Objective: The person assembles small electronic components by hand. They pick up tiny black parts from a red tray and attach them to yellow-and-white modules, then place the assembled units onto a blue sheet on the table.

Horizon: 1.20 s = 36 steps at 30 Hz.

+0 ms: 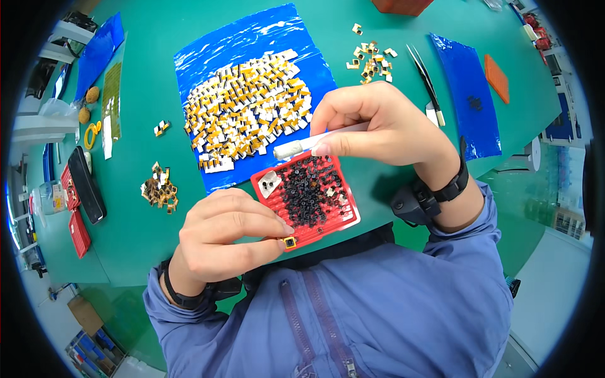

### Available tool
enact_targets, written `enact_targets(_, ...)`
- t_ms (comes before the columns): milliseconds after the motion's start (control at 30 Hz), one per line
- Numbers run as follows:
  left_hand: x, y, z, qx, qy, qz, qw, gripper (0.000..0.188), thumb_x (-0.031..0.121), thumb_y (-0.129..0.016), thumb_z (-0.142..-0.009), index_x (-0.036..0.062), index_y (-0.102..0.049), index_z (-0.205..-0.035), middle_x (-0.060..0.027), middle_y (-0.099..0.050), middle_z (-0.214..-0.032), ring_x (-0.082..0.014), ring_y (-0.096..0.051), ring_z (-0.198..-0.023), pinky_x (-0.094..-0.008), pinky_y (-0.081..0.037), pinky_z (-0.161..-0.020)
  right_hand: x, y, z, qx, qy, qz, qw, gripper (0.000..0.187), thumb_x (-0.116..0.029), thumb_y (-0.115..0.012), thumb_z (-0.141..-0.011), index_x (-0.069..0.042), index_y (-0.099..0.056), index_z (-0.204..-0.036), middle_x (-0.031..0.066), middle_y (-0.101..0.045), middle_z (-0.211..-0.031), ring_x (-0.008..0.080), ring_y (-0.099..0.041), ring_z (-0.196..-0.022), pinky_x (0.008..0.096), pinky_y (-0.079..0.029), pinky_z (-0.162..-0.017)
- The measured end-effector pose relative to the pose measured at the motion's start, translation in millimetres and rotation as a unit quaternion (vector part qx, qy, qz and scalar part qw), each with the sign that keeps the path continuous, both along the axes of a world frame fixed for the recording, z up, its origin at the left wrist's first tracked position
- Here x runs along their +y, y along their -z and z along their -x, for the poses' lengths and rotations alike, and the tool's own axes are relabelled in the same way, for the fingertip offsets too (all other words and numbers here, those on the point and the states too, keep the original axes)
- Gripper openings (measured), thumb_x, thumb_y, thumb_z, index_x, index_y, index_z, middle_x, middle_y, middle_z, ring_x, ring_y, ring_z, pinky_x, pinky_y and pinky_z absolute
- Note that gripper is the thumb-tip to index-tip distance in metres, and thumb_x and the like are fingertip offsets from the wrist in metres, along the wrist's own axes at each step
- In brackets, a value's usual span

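Note:
A shallow red tray (350, 222) holds a heap of tiny black parts (309, 192), with a small white scrap (270, 183) in its far left corner. My left hand (230, 236) pinches a small square gold part with a black centre (290, 242) at the tray's near left corner. Between thumb and fingers, my right hand (378, 123) grips a white pen-like stick (293, 148), its blunt end over the tray's far edge. Beyond the tray, many small white, gold and black pieces (249, 104) are heaped on a blue sheet (252, 38).
Smaller piles of gold pieces lie left (161, 189) and far right (375, 60). Tweezers (425, 82) lie right, beside another blue sheet (466, 94) and an orange block (496, 79). A black case (87, 184) and red trays (79, 233) sit at the left on the green table (145, 38).

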<state>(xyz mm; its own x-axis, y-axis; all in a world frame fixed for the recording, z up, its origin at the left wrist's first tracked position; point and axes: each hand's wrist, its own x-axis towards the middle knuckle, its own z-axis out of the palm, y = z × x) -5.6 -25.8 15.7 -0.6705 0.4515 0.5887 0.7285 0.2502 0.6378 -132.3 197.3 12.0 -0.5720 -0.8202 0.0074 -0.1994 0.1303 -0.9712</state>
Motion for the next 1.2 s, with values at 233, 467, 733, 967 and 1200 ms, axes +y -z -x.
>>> enact_targets(233,-1,-4,-3,-0.011,0.006,0.013,1.0,0.014,0.001,-0.072,-0.066,0.007,-0.062,-0.073,-0.0079,-0.068,-0.081,-0.0195,-0.064,-0.066,-0.0289,-0.044,-0.052,1,-4,0,0.022,-0.012,-0.021,0.999,0.014,-0.011,-0.071,-0.082,0.0,-0.063,-0.086,-0.0021,-0.054,-0.069,0.0027,-0.047,-0.064,0.0187,-0.038,-0.055)
enact_targets(467,-1,-5,-4,-0.01,0.003,0.022,1.0,0.01,0.004,-0.07,-0.069,0.0078,-0.062,-0.074,-0.0077,-0.068,-0.082,-0.0189,-0.063,-0.067,-0.0288,-0.043,-0.053,1,-4,2,0.02,-0.024,-0.04,0.999,0.013,-0.005,-0.071,-0.081,0.001,-0.063,-0.088,-0.0017,-0.06,-0.075,0.0009,-0.051,-0.068,0.0162,-0.041,-0.058)
enact_targets(733,-1,-10,-4,-0.011,0.007,0.04,0.999,0.012,0.005,-0.072,-0.063,0.0095,-0.065,-0.072,-0.0052,-0.067,-0.086,-0.0159,-0.063,-0.071,-0.0252,-0.045,-0.053,1,-3,1,0.03,-0.025,-0.038,0.999,0.014,-0.007,-0.072,-0.081,0.0,-0.063,-0.088,-0.003,-0.059,-0.072,0.0001,-0.049,-0.065,0.0156,-0.039,-0.055)
enact_targets(967,-2,-11,-5,-0.013,0.007,0.053,0.998,0.012,0.006,-0.071,-0.064,0.0098,-0.065,-0.074,-0.0043,-0.067,-0.086,-0.0158,-0.063,-0.073,-0.0255,-0.045,-0.054,0,-2,1,0.044,-0.026,-0.034,0.998,0.014,-0.009,-0.073,-0.08,0.0,-0.064,-0.086,-0.0036,-0.058,-0.069,0.0004,-0.047,-0.062,0.0169,-0.036,-0.052)
enact_targets(1200,-2,-8,-5,-0.007,0.012,0.047,0.999,0.011,0.008,-0.07,-0.065,0.0095,-0.066,-0.075,-0.0049,-0.067,-0.086,-0.0161,-0.063,-0.073,-0.0259,-0.046,-0.054,0,-1,1,0.049,-0.022,-0.033,0.998,0.014,-0.01,-0.073,-0.08,-0.001,-0.064,-0.086,-0.0036,-0.058,-0.069,0.0004,-0.047,-0.062,0.017,-0.036,-0.052)
